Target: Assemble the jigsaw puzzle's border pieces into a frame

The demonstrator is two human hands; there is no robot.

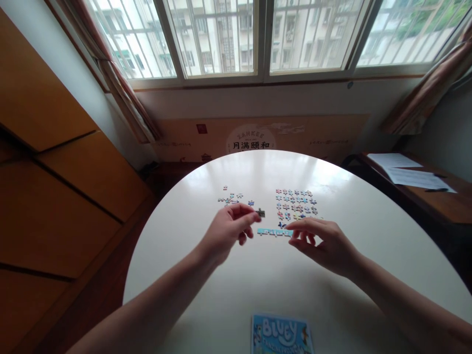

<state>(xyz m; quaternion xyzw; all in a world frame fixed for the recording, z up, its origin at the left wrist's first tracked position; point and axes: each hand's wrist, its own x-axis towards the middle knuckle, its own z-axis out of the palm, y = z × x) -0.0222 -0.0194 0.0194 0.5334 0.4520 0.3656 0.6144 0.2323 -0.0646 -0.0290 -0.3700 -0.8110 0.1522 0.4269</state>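
Between thumb and fingers, my left hand [236, 226] pinches a dark jigsaw puzzle piece [261, 213] above the white table. My right hand [320, 241] is at the right end of a joined light-blue puzzle strip [273, 232], fingers apart; whether its fingertips touch the strip I cannot tell. A dark blue piece [281, 224] lies just above the strip, by my right fingertips. Beyond my right hand, several loose pieces [295, 200] are laid out in rows. A looser scatter of pieces [232, 197] lies beyond my left hand, partly hidden by it.
The round white table [206, 314] carries everything. Near its front edge lies a blue box or booklet [282, 334] marked "BLUEY". To the right, papers [416, 177] and pens rest on a brown desk [453, 195]. Orange cabinets [55, 211] stand at the left, windows ahead.
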